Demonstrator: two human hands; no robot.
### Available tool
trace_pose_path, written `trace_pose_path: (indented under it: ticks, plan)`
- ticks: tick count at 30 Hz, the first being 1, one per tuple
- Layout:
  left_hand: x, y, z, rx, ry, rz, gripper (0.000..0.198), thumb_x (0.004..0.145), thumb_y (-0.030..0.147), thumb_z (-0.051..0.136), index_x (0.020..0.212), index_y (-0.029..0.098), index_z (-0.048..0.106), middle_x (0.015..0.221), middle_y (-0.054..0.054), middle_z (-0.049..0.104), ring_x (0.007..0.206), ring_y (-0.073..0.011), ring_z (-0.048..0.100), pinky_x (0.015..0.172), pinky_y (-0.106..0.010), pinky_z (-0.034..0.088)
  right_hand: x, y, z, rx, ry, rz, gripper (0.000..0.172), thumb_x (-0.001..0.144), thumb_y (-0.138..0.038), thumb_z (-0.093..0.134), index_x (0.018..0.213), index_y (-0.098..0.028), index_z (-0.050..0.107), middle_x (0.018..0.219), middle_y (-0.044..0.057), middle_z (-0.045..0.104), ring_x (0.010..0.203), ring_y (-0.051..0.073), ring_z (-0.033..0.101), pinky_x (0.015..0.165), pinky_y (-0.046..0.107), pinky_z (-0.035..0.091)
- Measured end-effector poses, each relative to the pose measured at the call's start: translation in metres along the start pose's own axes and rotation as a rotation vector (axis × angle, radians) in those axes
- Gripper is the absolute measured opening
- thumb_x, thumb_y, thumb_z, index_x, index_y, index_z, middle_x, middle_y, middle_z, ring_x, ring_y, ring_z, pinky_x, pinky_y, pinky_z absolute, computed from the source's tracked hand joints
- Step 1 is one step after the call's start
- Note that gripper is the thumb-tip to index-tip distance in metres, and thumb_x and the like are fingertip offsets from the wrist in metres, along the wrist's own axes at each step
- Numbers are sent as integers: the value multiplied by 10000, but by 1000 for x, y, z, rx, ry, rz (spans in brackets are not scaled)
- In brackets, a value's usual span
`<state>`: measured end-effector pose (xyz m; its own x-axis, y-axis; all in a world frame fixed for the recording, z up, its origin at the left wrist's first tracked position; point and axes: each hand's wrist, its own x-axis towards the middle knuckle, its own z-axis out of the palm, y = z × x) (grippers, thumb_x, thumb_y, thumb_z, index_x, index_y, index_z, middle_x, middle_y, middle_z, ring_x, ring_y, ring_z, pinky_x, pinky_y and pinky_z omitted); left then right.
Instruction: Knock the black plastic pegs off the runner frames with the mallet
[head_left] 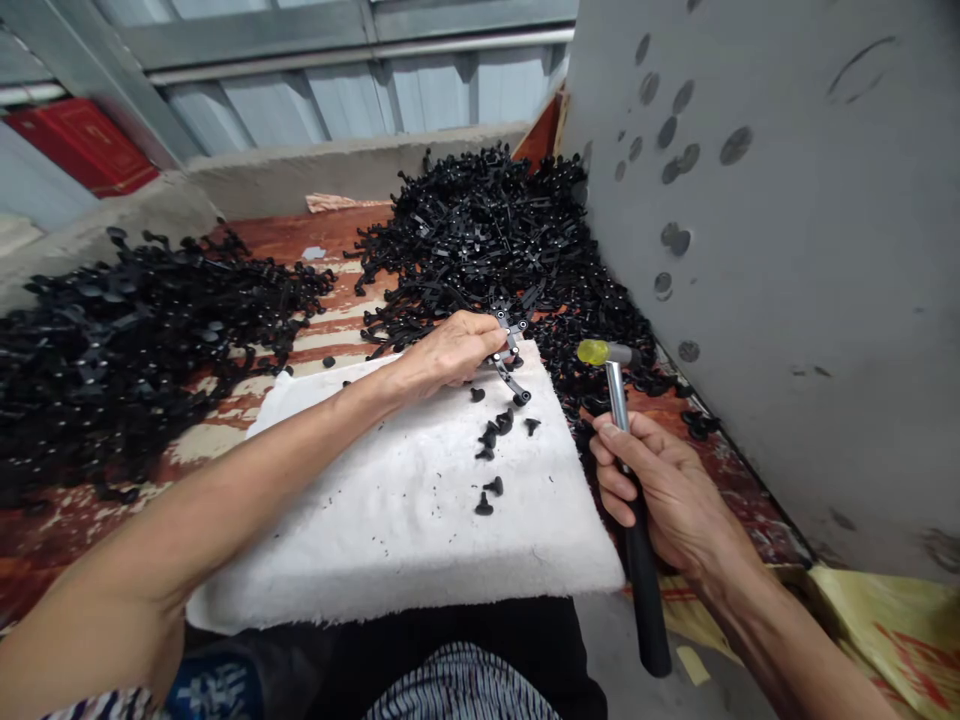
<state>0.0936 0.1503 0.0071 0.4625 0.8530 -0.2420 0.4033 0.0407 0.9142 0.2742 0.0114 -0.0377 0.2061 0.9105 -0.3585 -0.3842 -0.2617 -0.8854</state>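
At the far right corner of the white cloth, pinching a black jointed part at the fingertips of the left hand; cannot tell whether resting it on the fabric or lifting it clear. Past the right edge of the same cloth, clasping a hammer firmly by the handle in the right hand, yellow tip toward the left, apart from the jointed part. Scattered over the right-hand half of the cloth, between far and near edges: several small mushroom-shaped black pieces, some touching one another, others lying singly. Toward the far edge of the worn red-brown tabletop, heaped against a grey panel: a large pile of black parts. Toward the left edge of the tabletop: a second black pile.
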Motion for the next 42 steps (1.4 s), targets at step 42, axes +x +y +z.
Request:
trace_pose_path:
  ticks: [42]
  plan:
    - [-15, -4, -1, 19, -20, -11, 269, 898, 119, 472, 646, 121, 566, 763, -45, 715, 307, -4, 354, 303, -183, 232, 1, 1, -3, 32, -7, -26, 486, 523, -447, 895, 761, -201, 551, 556, -90, 478, 355, 12, 318, 259, 116, 271]
